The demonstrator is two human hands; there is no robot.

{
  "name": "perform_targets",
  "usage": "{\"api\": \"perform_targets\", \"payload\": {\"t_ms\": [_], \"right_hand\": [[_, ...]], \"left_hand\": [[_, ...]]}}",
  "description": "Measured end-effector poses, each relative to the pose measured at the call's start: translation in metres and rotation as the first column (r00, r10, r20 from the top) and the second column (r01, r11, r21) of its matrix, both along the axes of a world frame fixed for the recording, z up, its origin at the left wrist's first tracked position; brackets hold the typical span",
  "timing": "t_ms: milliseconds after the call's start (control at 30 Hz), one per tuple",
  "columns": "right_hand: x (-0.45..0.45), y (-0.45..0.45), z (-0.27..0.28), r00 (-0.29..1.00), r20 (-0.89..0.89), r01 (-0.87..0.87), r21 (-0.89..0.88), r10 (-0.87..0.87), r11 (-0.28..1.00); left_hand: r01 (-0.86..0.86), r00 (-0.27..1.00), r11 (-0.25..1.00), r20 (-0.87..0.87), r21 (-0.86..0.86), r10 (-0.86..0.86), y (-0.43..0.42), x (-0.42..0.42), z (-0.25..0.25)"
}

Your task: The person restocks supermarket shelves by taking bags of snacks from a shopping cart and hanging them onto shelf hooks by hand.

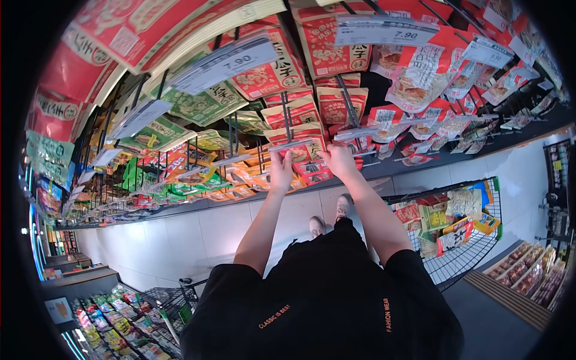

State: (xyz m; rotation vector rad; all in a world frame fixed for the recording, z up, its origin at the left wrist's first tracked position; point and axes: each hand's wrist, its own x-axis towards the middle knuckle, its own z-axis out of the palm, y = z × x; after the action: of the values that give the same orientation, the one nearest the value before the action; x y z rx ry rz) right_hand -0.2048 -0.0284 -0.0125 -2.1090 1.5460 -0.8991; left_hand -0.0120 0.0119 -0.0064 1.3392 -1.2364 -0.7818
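We have both hands up at the hanging rack, one at each side of a red packet (311, 147) that hangs at the front of its row. Our left hand (281, 174) meets its lower left edge, the thumb toward the front and the fingers close together beside it; our right hand (342, 163) reaches its right edge, the fingers bent inward. The packet thus lies between the two sets of fingers, just past their tips, and we cannot tell whether either set is clamped on it or only touching. More red packs (293, 114) hang behind it on the far side. To the left of our hands we see green packs (204, 103) and, lower and nearer, orange packs (240, 174); to the right hang clear-fronted bags (417, 78). Price tags (231, 63) reading 7.90 stand out above the rows. Our shoes (343, 206) are on the pale floor (231, 231) below, nearer than the rack. A wire cart (462, 267) loaded with packets stands to the right of our right arm, and farther right are trays (522, 264) of wrapped goods.
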Motion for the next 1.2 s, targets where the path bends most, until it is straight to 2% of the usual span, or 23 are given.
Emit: {"api": "perform_targets", "payload": {"t_ms": [100,133,167,233,300,400,433,500,567,600,700,733,833,867,967,1000,1067,1100,1167,1200], "right_hand": [[0.004,0.002,-0.002,0.999,-0.046,0.012,0.067,-0.008,0.998],[0.004,0.003,0.0,0.999,-0.043,0.012,0.09,-0.008,0.996],[0.004,0.004,0.002,0.999,-0.044,0.014,0.111,-0.01,0.994],[0.005,0.005,0.006,0.981,-0.19,0.053,0.121,-0.03,0.991],[0.011,0.009,0.004,0.961,-0.27,0.093,0.111,-0.06,0.989],[0.008,-0.001,0.004,0.991,-0.135,0.034,0.265,0.002,0.964],[0.008,-0.002,0.006,0.996,-0.089,0.0,0.316,0.03,0.949],[0.01,-0.002,0.003,0.999,0.02,0.032,0.292,-0.039,0.956],[0.01,-0.003,-0.005,0.981,0.179,0.031,0.237,-0.075,0.971],[0.012,0.0,0.0,0.986,0.148,0.049,0.185,-0.077,0.982],[0.01,-0.005,-0.006,0.962,0.247,0.072,0.187,-0.118,0.98],[0.009,-0.004,-0.003,0.934,0.34,0.032,0.231,-0.112,0.972],[0.012,0.007,0.028,0.935,0.348,-0.029,0.268,-0.069,0.963],[0.012,0.006,0.03,0.976,0.219,-0.037,0.222,-0.013,0.974],[0.012,0.001,0.018,0.997,0.075,-0.004,0.213,-0.012,0.977],[0.012,0.001,0.018,0.997,0.077,0.004,0.267,-0.025,0.964],[0.012,0.006,0.018,0.998,0.047,-0.046,0.211,0.037,0.976],[0.011,0.007,0.014,0.997,0.032,-0.07,0.182,0.066,0.981],[0.008,0.005,0.005,0.991,-0.13,-0.003,0.285,0.042,0.959],[0.005,0.007,-0.002,0.979,-0.195,0.012,0.315,0.052,0.949]], "left_hand": [[-0.038,0.997,0.981,0.079,0.19,0.023,0.001,0.007,-0.015],[-0.031,0.997,0.996,0.076,0.081,0.025,-0.002,0.006,-0.019],[-0.046,0.993,0.991,0.113,0.127,0.032,-0.003,0.008,-0.023],[-0.074,0.983,0.973,0.179,0.22,0.034,-0.001,0.011,-0.022],[-0.1,0.989,0.986,0.122,0.135,0.083,-0.001,0.012,-0.028],[-0.064,0.995,0.995,0.081,0.082,0.057,0.002,0.014,-0.015],[-0.052,0.993,0.991,0.109,0.125,0.039,0.001,0.014,-0.011],[-0.04,0.986,0.977,0.164,0.209,0.005,0.002,0.017,-0.001],[-0.048,0.981,0.979,0.192,0.196,0.01,0.002,0.016,0.002],[-0.052,0.978,0.98,0.207,0.192,0.012,0.001,0.018,0.003],[0.042,0.976,0.994,0.209,0.097,-0.062,0.0,0.028,-0.003],[0.045,0.976,0.996,0.209,0.077,-0.06,-0.001,0.032,-0.005],[0.063,0.975,0.998,0.211,0.025,-0.067,-0.003,0.036,-0.01],[0.076,0.975,0.997,0.211,0.004,-0.075,-0.005,0.037,-0.01],[0.114,0.963,0.993,0.249,-0.021,-0.105,-0.008,0.044,-0.002],[0.115,0.955,0.993,0.277,-0.006,-0.109,-0.009,0.047,0.0],[0.114,0.956,0.993,0.271,0.012,-0.113,-0.011,0.05,0.008],[0.147,0.933,0.988,0.325,0.054,-0.157,-0.011,0.051,0.011],[0.201,0.87,0.968,0.427,0.151,-0.247,-0.009,0.058,0.015],[0.16,0.864,0.981,0.466,0.108,-0.192,-0.011,0.06,-0.011]]}}
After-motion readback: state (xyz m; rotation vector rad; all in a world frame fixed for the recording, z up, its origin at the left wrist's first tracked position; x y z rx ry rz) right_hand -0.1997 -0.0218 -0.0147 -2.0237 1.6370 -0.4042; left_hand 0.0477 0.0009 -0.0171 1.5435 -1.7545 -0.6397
